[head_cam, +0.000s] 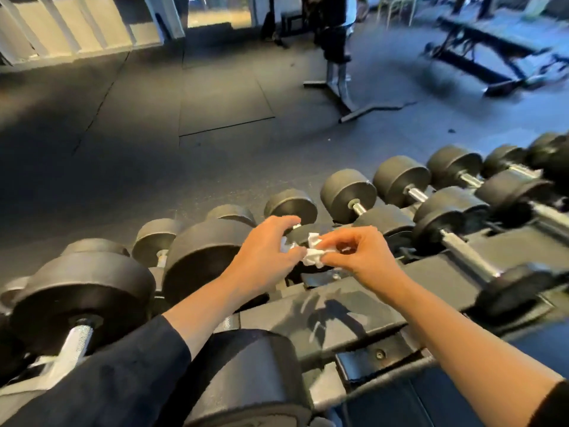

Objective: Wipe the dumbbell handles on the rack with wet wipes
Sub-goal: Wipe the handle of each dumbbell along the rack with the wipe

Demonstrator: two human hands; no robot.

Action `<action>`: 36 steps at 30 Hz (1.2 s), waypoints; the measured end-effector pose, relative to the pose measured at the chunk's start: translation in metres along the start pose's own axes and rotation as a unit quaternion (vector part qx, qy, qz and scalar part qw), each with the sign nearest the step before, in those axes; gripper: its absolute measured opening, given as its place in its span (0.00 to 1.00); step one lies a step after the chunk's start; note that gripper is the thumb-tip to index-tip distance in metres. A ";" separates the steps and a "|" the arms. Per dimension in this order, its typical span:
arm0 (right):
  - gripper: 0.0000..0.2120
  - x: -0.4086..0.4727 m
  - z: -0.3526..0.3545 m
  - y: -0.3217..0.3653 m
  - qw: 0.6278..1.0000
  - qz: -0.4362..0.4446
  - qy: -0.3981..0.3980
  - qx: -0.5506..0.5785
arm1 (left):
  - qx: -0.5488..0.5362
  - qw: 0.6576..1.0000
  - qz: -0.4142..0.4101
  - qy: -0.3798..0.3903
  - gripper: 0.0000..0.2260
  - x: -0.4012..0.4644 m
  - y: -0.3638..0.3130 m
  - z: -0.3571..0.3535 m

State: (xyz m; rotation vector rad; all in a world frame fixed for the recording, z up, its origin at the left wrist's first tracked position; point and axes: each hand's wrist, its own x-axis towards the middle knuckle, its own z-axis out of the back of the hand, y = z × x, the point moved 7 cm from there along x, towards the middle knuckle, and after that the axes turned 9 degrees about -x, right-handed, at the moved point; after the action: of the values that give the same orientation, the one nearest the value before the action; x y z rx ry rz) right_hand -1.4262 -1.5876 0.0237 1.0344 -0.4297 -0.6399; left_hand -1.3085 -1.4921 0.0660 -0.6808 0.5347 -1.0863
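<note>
The wipe (312, 253) was bunched just above the rack (354, 315), pinched by both the left hand (264, 257) and right hand (360, 257). Seemingly it was being readied; next it needed wrapping round a handle (468, 252).

Dumbbells (348, 195) in rows on rack (354, 315); hands (264, 257) above middle, wipe (312, 257) between them; bench (492, 44) far right behind.
</note>
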 end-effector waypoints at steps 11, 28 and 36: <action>0.09 -0.060 0.089 -0.023 0.978 -0.102 -0.134 -0.126 | -0.033 0.983 -0.126 0.132 0.17 0.017 -0.059 -0.080; 0.07 -0.001 0.215 -0.112 0.954 -0.127 -0.081 -0.260 | -0.020 0.993 -0.043 0.108 0.25 0.076 -0.085 -0.162; 0.09 0.032 0.209 -0.148 0.920 -0.045 0.096 -0.378 | -0.035 0.993 0.028 0.107 0.31 0.112 -0.090 -0.233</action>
State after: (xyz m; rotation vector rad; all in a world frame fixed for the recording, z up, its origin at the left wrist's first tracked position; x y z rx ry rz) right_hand -1.5708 -1.7980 -0.0117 0.3681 0.0548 -0.6966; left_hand -1.4827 -1.6772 -0.0347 -0.6099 0.7745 -1.0974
